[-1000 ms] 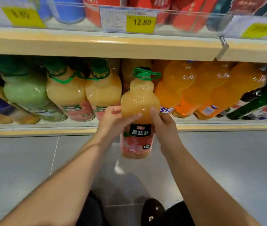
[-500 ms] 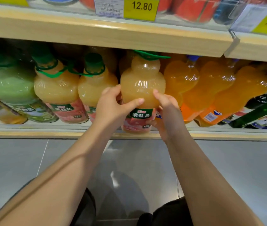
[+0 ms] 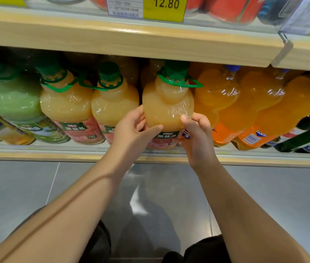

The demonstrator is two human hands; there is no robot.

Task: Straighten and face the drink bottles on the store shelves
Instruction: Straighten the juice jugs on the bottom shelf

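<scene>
Juice bottle [image 3: 167, 109] between left hand [image 3: 131, 130] and right hand [image 3: 197, 137]

Glossy clear plastic juice bottle [image 3: 167, 109], light wood-look shelf edge [image 3: 124, 44], smooth grey floor tiles [image 3: 17, 186]

Price tag [image 3: 164, 8] "12.80"; orange bottle [image 3: 252, 136] apparently "FANTA"

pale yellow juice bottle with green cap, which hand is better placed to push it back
Left, likely: the left hand has its thumb across the front of the pale yellow plastic juice bottle, ready to press back; the right hand grips its side.
</scene>
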